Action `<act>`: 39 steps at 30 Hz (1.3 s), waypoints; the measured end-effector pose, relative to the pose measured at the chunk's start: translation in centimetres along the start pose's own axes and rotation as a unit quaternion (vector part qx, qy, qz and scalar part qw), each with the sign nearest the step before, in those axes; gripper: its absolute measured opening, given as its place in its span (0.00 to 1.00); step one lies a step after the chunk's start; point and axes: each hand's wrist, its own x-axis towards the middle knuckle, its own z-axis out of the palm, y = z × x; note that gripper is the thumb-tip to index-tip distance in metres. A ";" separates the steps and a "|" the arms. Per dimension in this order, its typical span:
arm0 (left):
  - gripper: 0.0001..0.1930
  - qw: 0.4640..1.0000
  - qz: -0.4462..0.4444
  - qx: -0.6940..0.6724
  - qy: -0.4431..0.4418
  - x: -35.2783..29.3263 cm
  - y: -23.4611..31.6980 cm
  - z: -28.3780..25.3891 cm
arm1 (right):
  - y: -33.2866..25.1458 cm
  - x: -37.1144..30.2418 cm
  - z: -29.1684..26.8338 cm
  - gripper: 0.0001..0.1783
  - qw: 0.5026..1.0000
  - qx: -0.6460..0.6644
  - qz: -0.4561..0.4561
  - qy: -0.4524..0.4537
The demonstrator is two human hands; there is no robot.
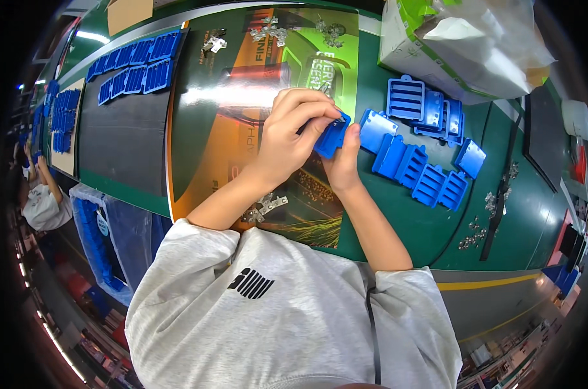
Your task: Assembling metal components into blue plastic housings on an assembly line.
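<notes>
Both hands meet above the middle of the green worktop (pixel 397 227), over a glossy printed sheet of orange, green and black (pixel 242 117) that lies flat on it. The left hand (pixel 290 133) curls its fingers (pixel 307 107) narrowly over the top of a small blue moulded plastic part with a ribbed, slotted face (pixel 333 137), while the right hand (pixel 342 162) supports the same part from below, thumb pressed against its lower edge; the part is held clear of the worktop surface. Just to the right lies a loose cluster of identical blue ribbed plastic parts (pixel 423 165), rectangular, some overlapping, spread toward the right edge. Further blue parts in neat rows (pixel 135 65) rest on a matt dark grey mat (pixel 122 136) near the far left corner. Small shiny stamped metal clips (pixel 265 206) lie on the sheet near the left forearm, others near the far edge (pixel 268 29). A clear plastic bag over a cardboard box (pixel 475 39) occupies the far right corner.
</notes>
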 end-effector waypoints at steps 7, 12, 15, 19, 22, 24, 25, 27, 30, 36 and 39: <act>0.05 0.998 0.028 0.049 -0.016 0.0 0.0 -0.2 | 0.6 0.1 -0.6 0.41 0.999 -0.020 -0.026 -0.038; 0.05 1.000 0.006 0.015 -0.015 -0.4 0.2 -0.1 | 0.8 -0.1 -0.9 0.42 0.996 -0.068 -0.039 -0.047; 0.05 1.000 -0.003 0.004 -0.003 -0.7 0.4 0.3 | 1.2 -0.2 -1.2 0.44 0.994 -0.087 -0.051 -0.045; 0.07 1.000 0.010 0.021 -0.004 -0.8 0.2 0.3 | 0.7 -0.1 -0.7 0.46 0.991 -0.108 -0.067 -0.045; 0.08 0.997 0.052 0.055 -0.011 -0.7 -0.2 0.1 | 0.2 0.0 -0.4 0.46 0.991 -0.106 -0.069 -0.045; 0.08 0.995 0.059 0.075 -0.016 -0.4 0.0 -0.1 | 0.3 0.0 -0.7 0.46 0.991 -0.111 -0.061 -0.045; 0.09 0.993 0.065 0.096 -0.019 -0.3 0.2 -0.3 | 0.4 -0.1 -0.9 0.46 0.990 -0.117 -0.059 -0.043; 0.09 0.993 0.071 0.095 -0.019 -0.3 0.4 -0.4 | 0.5 -0.2 -0.8 0.47 0.990 -0.124 -0.059 -0.040; 0.10 0.994 0.066 0.091 -0.006 -0.5 -0.1 -0.1 | 0.8 -0.1 -1.0 0.46 0.982 -0.164 -0.090 -0.027; 0.12 0.994 0.053 0.094 0.003 -0.8 0.2 0.0 | 0.7 -0.3 -0.2 0.44 0.938 -0.297 -0.172 0.039; 0.12 0.994 0.051 0.101 -0.003 -0.7 0.1 0.0 | 0.8 -0.3 -0.3 0.44 0.911 -0.359 -0.192 0.061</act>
